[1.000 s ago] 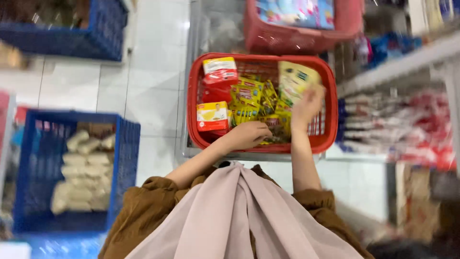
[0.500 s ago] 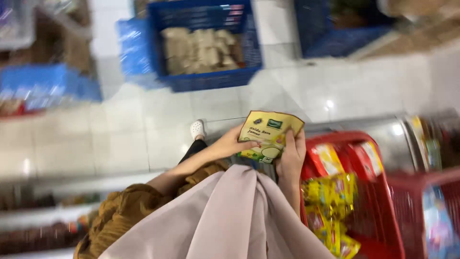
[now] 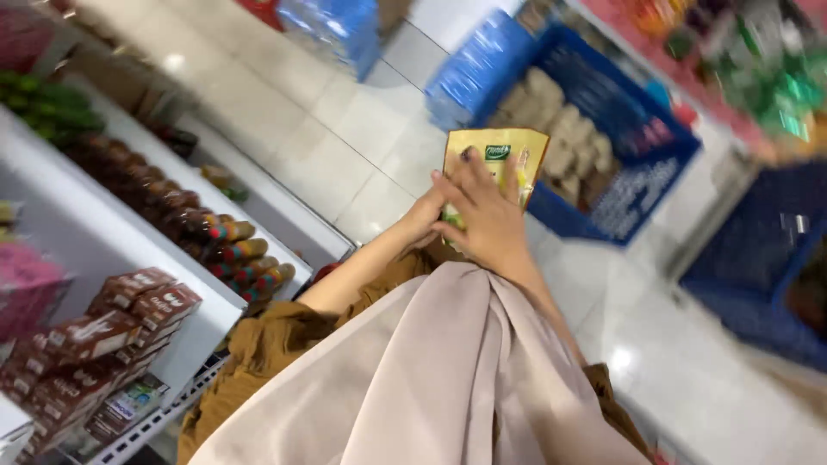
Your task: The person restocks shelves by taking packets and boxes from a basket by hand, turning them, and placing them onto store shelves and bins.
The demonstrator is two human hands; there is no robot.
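Note:
I hold a yellow pouch (image 3: pixel 498 151) with a green mark upright in front of me. My right hand (image 3: pixel 488 220) lies flat over its lower front, fingers spread. From the left side my left hand (image 3: pixel 421 220) grips its lower edge, partly hidden behind the right hand. A beige scarf (image 3: pixel 431 379) and brown sleeves fill the bottom of the view.
White shelves (image 3: pixel 103 232) on the left carry brown boxes (image 3: pixel 129 312) and rows of dark packets (image 3: pixel 215 234). A blue basket (image 3: pixel 603 146) with pale packs stands on the tiled floor beyond the pouch. Another blue crate (image 3: pixel 758 267) is at the right, blue bundles (image 3: pixel 338 26) at the top.
My right hand took the yellow pouch out of the red basket, and both hands now hold it up. The view has swung from the basket to the shelves and floor.

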